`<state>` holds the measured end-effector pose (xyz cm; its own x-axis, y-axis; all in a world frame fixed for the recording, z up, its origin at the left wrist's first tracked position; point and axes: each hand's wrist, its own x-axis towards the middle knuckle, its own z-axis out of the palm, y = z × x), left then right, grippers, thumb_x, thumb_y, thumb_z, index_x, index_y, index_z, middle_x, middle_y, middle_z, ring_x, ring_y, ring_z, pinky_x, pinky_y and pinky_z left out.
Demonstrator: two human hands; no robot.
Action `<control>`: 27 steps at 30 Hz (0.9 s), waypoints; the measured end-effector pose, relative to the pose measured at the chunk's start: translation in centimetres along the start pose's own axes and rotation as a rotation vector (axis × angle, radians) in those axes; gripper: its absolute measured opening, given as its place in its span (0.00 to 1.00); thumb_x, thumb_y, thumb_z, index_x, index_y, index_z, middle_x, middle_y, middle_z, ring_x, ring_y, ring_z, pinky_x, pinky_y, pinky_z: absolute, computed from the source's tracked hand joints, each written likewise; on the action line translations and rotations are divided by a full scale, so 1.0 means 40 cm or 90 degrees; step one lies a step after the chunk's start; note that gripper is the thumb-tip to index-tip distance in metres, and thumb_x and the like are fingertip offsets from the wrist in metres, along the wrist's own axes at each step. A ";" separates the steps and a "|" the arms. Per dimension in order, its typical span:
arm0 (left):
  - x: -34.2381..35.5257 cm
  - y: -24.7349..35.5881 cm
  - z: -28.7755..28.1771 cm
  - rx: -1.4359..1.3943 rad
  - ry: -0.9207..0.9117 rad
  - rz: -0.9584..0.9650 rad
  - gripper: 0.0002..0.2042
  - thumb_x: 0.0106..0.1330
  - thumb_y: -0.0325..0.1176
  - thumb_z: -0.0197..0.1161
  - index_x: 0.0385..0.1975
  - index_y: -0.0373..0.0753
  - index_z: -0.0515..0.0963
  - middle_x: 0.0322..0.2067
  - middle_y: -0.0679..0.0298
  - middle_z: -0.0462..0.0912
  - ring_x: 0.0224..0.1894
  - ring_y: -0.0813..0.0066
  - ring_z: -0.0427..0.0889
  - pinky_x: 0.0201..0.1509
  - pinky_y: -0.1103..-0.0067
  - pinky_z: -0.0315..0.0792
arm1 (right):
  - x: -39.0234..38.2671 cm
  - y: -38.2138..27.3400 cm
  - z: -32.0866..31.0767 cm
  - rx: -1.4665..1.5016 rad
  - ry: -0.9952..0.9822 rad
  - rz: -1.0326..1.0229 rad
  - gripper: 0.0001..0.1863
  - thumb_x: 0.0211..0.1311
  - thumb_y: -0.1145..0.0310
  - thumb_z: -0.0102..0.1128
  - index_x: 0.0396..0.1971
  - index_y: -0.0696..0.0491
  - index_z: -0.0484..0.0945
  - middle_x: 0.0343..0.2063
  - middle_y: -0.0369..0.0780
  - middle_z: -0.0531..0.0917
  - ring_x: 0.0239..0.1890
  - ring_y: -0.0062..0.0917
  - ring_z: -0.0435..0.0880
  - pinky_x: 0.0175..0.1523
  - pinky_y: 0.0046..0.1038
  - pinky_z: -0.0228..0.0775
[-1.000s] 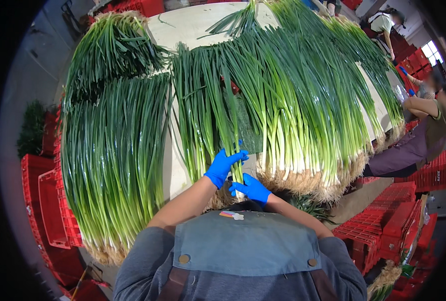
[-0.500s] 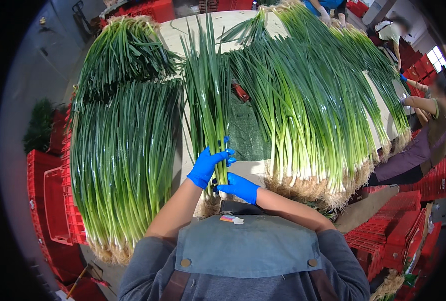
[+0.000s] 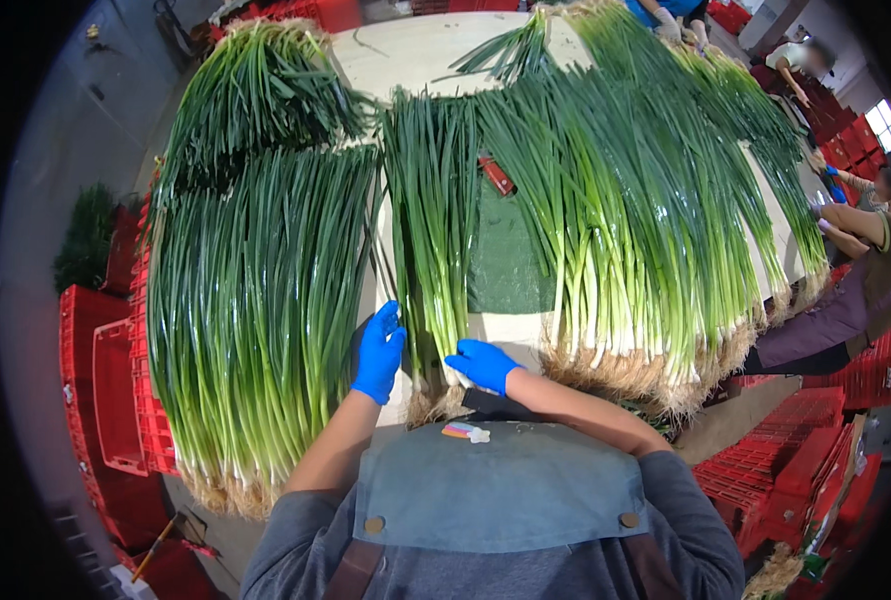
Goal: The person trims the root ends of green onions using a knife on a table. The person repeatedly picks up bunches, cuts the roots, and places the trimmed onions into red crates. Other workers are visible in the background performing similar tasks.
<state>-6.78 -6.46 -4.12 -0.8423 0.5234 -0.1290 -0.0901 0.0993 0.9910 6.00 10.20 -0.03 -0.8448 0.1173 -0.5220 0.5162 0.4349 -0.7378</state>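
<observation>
A bunch of long green onions (image 3: 435,220) lies in front of me, leaves pointing away and roots toward my apron. My right hand (image 3: 482,365), in a blue glove, is closed at the white lower stems of this bunch, just above the roots; some of its fingers are hidden. My left hand (image 3: 379,352), gloved in blue too, is off the stalks on their left side, fingers stretched upward and nothing in them. Left of it is a wide row of green onions (image 3: 255,310), and a large pile of green onions (image 3: 625,240) spreads to the right.
A dark green mat (image 3: 508,255) with a red object (image 3: 497,175) lies right of the bunch on the pale table (image 3: 395,45). Red crates (image 3: 100,400) stand left, with more crates (image 3: 785,440) at lower right. Co-workers (image 3: 855,260) stand along the right and far sides.
The bunch, lifted and gripped by both hands before, now lies flat on the table. My left hand has let go and moved left; my right hand stays by the root ends.
</observation>
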 end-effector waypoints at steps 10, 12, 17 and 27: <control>-0.041 0.047 -0.009 -0.024 -0.056 -0.235 0.31 0.59 0.30 0.60 0.63 0.42 0.55 0.36 0.65 0.74 0.35 0.80 0.73 0.35 0.82 0.70 | -0.010 0.008 -0.060 -0.032 -0.047 0.066 0.21 0.56 0.47 0.50 0.23 0.51 0.78 0.27 0.44 0.79 0.31 0.38 0.78 0.39 0.33 0.68; -0.039 0.056 0.008 0.007 -0.059 -0.196 0.32 0.58 0.30 0.62 0.63 0.42 0.55 0.35 0.65 0.74 0.34 0.80 0.72 0.36 0.83 0.69 | 0.006 0.039 -0.039 -0.046 0.018 0.029 0.20 0.55 0.48 0.53 0.24 0.51 0.78 0.27 0.44 0.79 0.31 0.38 0.78 0.38 0.33 0.68; -0.028 0.075 0.045 0.003 -0.071 -0.177 0.42 0.53 0.32 0.68 0.63 0.31 0.46 0.42 0.54 0.74 0.41 0.72 0.75 0.43 0.80 0.71 | 0.002 -0.001 -0.069 -0.079 0.053 0.039 0.20 0.54 0.49 0.56 0.29 0.53 0.77 0.29 0.45 0.79 0.32 0.36 0.78 0.39 0.32 0.69; -0.007 0.072 0.149 0.328 0.008 -0.144 0.56 0.42 0.47 0.72 0.64 0.29 0.38 0.54 0.33 0.59 0.55 0.42 0.64 0.56 0.64 0.62 | 0.051 -0.030 0.039 -0.036 -0.063 0.019 0.17 0.48 0.72 0.48 0.41 0.58 0.75 0.39 0.53 0.78 0.44 0.46 0.76 0.48 0.40 0.68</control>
<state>-3.65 -1.27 -1.46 -0.8390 0.4305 -0.3327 -0.0011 0.6102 0.7922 3.88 8.50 -0.86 -0.8101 0.0431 -0.5847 0.5294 0.4826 -0.6978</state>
